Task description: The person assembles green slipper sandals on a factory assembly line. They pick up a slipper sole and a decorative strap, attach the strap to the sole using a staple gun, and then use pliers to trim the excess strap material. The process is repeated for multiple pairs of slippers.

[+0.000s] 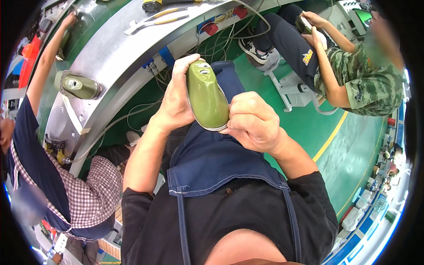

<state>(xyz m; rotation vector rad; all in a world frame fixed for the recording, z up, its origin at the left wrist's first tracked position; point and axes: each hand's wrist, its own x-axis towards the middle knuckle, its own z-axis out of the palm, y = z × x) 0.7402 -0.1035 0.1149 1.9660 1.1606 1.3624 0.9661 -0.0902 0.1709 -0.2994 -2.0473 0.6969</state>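
Olive-green foot-shaped plastic shoe last (206,96) held over my blue apron (212,154), my left hand (176,99) wrapping its far end with fingers curled, my right hand (251,121) pinching its near edge, fingers pressed together, second green last (79,86) on grey metal conveyor bench (119,53) beside a co-worker's arm (46,57).

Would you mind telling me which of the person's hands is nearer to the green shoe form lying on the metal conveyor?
The left. The left hand grips the held green form on the side facing the shoe form on the conveyor; the right hand holds its far side.
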